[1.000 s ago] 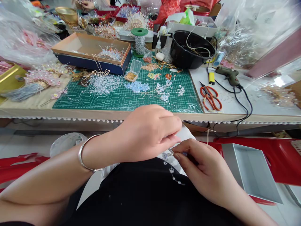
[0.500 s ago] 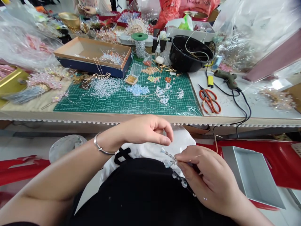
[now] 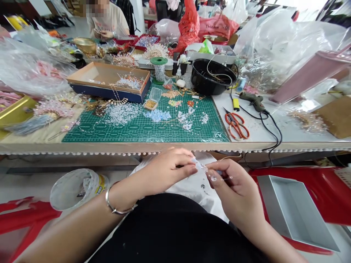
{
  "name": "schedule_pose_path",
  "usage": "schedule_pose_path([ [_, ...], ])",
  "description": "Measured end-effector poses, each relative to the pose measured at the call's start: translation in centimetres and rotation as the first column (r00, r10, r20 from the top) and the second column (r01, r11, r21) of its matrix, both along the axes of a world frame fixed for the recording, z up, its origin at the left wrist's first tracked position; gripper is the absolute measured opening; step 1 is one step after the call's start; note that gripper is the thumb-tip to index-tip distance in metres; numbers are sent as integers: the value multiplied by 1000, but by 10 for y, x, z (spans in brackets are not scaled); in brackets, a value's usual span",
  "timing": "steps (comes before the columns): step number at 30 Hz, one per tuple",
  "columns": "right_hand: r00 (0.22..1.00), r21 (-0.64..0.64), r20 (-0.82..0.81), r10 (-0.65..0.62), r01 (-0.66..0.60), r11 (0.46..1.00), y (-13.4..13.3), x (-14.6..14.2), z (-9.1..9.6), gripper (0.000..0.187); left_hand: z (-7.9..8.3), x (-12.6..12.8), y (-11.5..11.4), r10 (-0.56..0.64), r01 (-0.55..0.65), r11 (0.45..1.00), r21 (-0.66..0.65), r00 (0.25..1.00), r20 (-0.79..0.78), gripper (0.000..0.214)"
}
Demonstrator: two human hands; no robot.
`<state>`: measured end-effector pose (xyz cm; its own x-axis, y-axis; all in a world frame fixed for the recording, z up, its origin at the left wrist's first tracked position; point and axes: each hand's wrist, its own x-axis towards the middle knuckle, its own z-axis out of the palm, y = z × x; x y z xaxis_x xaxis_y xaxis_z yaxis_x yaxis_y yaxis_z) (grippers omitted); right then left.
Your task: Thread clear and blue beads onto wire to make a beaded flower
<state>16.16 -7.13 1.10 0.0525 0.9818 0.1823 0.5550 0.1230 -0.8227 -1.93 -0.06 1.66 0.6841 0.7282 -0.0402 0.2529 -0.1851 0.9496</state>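
My left hand (image 3: pixel 167 170), with a metal bangle (image 3: pixel 116 204) on its wrist, and my right hand (image 3: pixel 233 186) meet just below the table's front edge, above my lap. Between their fingertips is a small strand of clear crystal beads on fine wire (image 3: pixel 200 165). Both hands pinch it, and the fingers hide part of it. A white cloth (image 3: pixel 192 190) lies across my dark lap beneath them.
On the table are a green cutting mat (image 3: pixel 145 135) with loose crystal beads, a blue-and-tan box (image 3: pixel 109 82), orange scissors (image 3: pixel 236 126), a glue gun (image 3: pixel 253 101) and a black bowl (image 3: pixel 212 76). A grey box (image 3: pixel 296 212) sits on red plastic at lower right. A co-worker (image 3: pixel 106 18) sits across the table.
My hands have come closer together, and the left now pinches the bead strand too. The strand sits higher, nearer the table edge. The view has tilted up, showing more of the far side.
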Motion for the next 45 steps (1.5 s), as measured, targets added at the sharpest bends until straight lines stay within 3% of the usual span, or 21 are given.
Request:
schedule_pose_path([
  [2, 999, 58, 35, 26, -28, 998, -1, -2, 1, 8, 6, 2, -4, 7, -7, 1000, 18, 999, 36, 21],
  [4, 997, 121, 59, 46, -53, 991, -2, -3, 1, 11, 6, 7, -9, 3, 19, 987, -161, 991, 134, 17],
  [7, 993, 134, 86, 85, -96, 986, -3, -3, 2, 15, 2, 13, -16, 74, 46, 896, -441, 965, 252, 12],
  [9, 992, 68, 74, 102, -107, 992, -3, -1, 4, 14, -1, 14, -17, 123, 22, 871, -491, 958, 260, 12],
  [12, 994, -136, -65, 93, -101, 986, -2, 1, 10, 20, -5, 15, -16, 197, -19, 851, -524, 938, 285, 11],
  [14, 978, -243, -191, 85, -131, 961, -1, 3, 13, 28, -9, 14, -16, 258, -8, 796, -605, 909, 328, 11],
  [17, 952, -299, -304, 18, -114, 947, 0, 3, 15, 27, -16, 14, -16, 355, 43, 674, -737, 857, 375, 10],
  [19, 932, -316, -361, -27, -95, 944, 1, 0, 12, 13, -20, 14, -18, 408, 92, 607, -789, 817, 409, 7],
  [21, 909, -336, -415, -37, -116, 935, 3, -4, 8, 4, -22, 15, -19, 439, 132, 565, -815, 788, 432, 4],
  [23, 902, -347, -432, 12, -178, 921, 6, -7, 3, 11, -22, 15, -21, 451, 151, 546, -824, 776, 441, 5],
  [26, 964, -247, -222, 148, -202, 948, 7, -3, 0, 10, -21, 13, -22, 449, 96, 592, -800, 785, 426, 6],
  [28, 988, -29, 61, 142, -141, 990, 2, 3, 3, 11, -20, 10, -22, 450, 3, 668, -744, 795, 407, 5],
  [29, 976, 107, 192, 107, -129, 986, -2, 7, 7, 14, -19, 9, -22, 447, -40, 702, -711, 802, 397, 4],
  [31, 921, 334, 383, 74, -213, 918, -12, 11, 16, 19, -18, 8, -22, 432, -84, 743, -664, 818, 380, 4],
  [33, 842, 480, 533, 81, -380, 790, -18, 12, 25, 21, -18, 7, -23, 405, -71, 750, -658, 836, 371, 3],
  [35, 762, 502, 644, 71, -491, 712, -16, 11, 32, 24, -17, 7, -24, 386, -48, 740, -671, 847, 365, 5],
  [36, 735, 468, 674, 74, -502, 727, -12, 11, 34, 25, -16, 7, -25, 379, -38, 733, -679, 852, 362, 7],
  [39, 817, 346, 546, 188, -423, 837, 6, 11, 33, 20, -15, 7, -26, 357, 9, 712, -702, 856, 374, 12],
  [42, 949, 65, 141, 283, -294, 954, 19, 9, 21, 10, -18, 6, -28, 329, 79, 733, -676, 829, 453, 11],
  [44, 937, -218, -296, 185, -255, 942, 22, 4, 9, 8, -21, 5, -28, 316, 58, 798, -600, 807, 499, 9],
  [45, 847, -344, -525, 89, -306, 887, 22, 1, 3, 12, -23, 5, -29, 309, 15, 840, -543, 809, 500, 8],
])
